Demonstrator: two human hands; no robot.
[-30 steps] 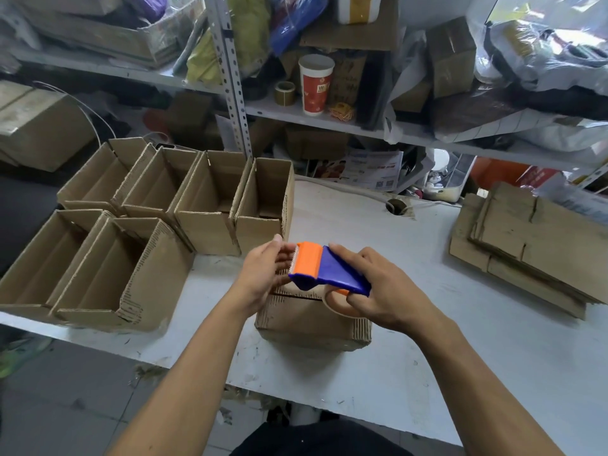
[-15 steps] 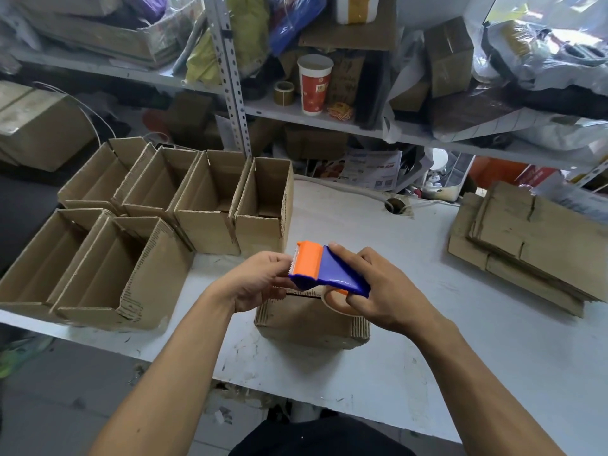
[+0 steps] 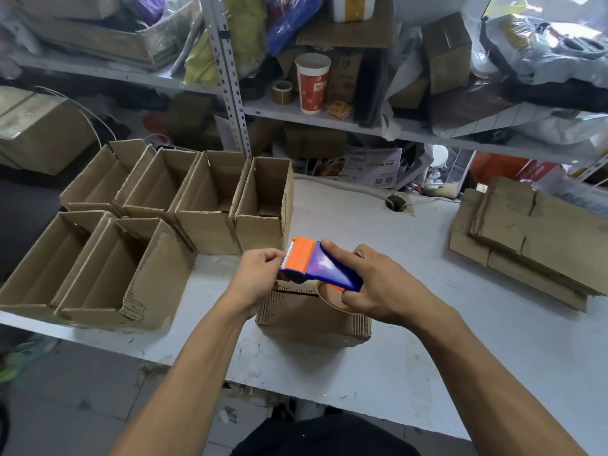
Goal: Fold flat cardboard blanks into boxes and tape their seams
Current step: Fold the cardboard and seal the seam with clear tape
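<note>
Leftmost, six open boxes (image 3: 164,225) stand on the worktop (image 3: 460,340). The left hand (image 3: 260,278) pinches at the dispenser's (image 3: 320,268) toothed end; the right hand (image 3: 378,291) grips it above a box (image 3: 312,317). Flat blanks (image 3: 533,238) lie stacked right.

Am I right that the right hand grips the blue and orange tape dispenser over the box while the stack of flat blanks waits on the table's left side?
Not quite. The head view shows the flat blanks stacked on the table's right side. The right hand does grip the tape dispenser over the box.
</note>
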